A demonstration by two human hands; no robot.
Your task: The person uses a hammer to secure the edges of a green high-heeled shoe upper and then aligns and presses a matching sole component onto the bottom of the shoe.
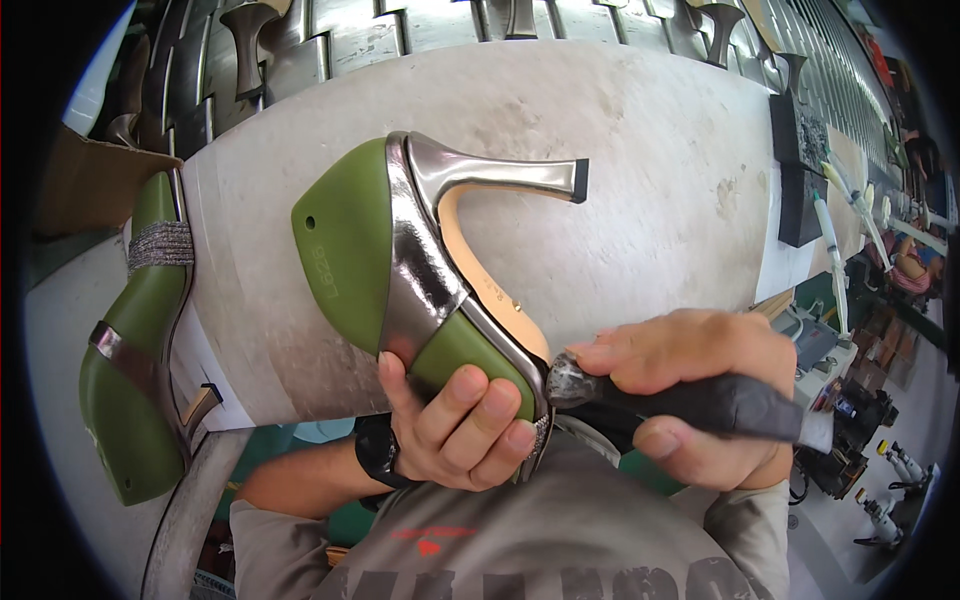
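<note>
A metallic silver high-heeled shoe (425,265) lies sole-side toward the right, mounted on a green shoe last (345,245). Its slim heel (510,172) points right and ends in a black tip; the sole is tan. My left hand (460,425) is wrapped round the forefoot of the last, fingers across the green surface. In my right hand (690,385) is a dark, thick-handled tool (735,405) with a rounded, mottled grey end. That end is against the sole's edge near the forefoot, beside my left fingertips. A pale piece sticks out at the tool's other end.
A second shoe on a green last (130,400) stands at the left, beside a cardboard box (100,200). Beyond the pale worktop (640,200) runs a slatted metal conveyor (430,30) carrying several heels. Dark blocks (800,190) sit at the right edge, near thin tubes.
</note>
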